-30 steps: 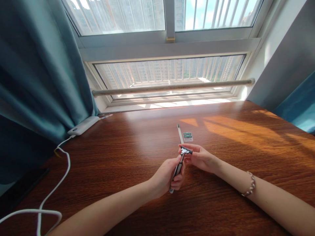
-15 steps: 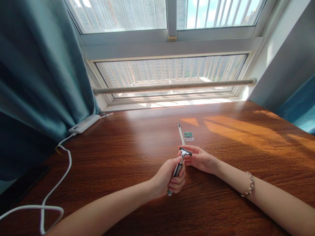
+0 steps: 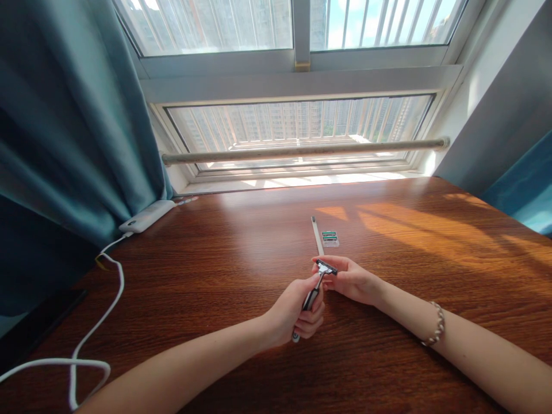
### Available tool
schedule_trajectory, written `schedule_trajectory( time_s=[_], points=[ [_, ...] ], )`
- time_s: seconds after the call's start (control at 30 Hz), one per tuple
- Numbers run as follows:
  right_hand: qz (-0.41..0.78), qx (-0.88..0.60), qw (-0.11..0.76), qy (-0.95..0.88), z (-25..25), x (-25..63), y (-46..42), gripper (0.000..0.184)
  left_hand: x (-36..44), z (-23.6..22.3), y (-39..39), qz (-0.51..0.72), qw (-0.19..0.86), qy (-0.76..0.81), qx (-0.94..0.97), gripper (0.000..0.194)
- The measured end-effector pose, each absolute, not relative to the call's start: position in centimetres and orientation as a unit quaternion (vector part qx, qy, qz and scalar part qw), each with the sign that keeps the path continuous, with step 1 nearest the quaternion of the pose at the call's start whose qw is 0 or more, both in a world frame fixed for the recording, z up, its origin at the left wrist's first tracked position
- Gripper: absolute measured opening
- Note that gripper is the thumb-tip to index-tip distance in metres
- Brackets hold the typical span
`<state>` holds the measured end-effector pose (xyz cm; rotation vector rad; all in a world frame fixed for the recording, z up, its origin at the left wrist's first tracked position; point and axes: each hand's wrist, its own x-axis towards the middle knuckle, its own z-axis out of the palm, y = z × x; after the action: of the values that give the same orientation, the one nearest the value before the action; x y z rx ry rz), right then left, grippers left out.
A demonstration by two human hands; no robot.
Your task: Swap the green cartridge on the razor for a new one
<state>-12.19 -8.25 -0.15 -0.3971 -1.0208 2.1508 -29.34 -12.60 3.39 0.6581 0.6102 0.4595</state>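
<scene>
My left hand (image 3: 299, 307) is wrapped round the black-and-silver handle of a razor (image 3: 310, 299), thumb lying along its neck. The razor is tilted, with its dark head up and toward the right. Against that head are the fingers of my right hand (image 3: 351, 279), bent around it from behind and the right side; part of the fingertips is hidden by the razor. Just beyond the hands, a toothbrush (image 3: 318, 237) with a pale handle and dark bristles lies on the table. Beside it on the right is a small clear case (image 3: 330, 239) with green-and-dark razor cartridges.
The hands are above a brown wooden table (image 3: 194, 259). A white power strip (image 3: 149, 216) lies at the back left, its white cable (image 3: 97, 322) looping down the left side. A dark flat object (image 3: 43, 322) is at the left edge, near the blue curtain (image 3: 86, 115).
The razor's handle end has shifted very slightly left with my left hand. My right hand stays at the razor's head, and the toothbrush and case have not moved.
</scene>
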Motion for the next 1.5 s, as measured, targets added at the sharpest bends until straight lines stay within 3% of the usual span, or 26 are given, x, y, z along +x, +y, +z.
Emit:
schedule_trajectory(
  time_s=[0.8,0.97,1.2,1.5],
  points=[
    [0.828,-0.158,0.361,-0.4,-0.02,-12.22,-8.25,0.047,-29.4,3.18,-12.79,0.239,0.847,0.311,0.359,0.046],
    [0.806,-0.171,0.388,-0.413,0.56,-12.3,-8.17,0.025,-29.38,3.32,-12.92,0.243,0.838,0.31,0.378,0.048],
    [0.823,-0.155,0.349,-0.42,0.15,-12.22,-8.36,0.052,-29.23,3.19,-12.81,0.258,0.827,0.332,0.375,0.049],
    [0.822,-0.164,0.355,-0.415,0.2,-12.33,-8.45,0.047,-29.29,3.44,-12.74,0.244,0.827,0.347,0.37,0.049]
  ],
)
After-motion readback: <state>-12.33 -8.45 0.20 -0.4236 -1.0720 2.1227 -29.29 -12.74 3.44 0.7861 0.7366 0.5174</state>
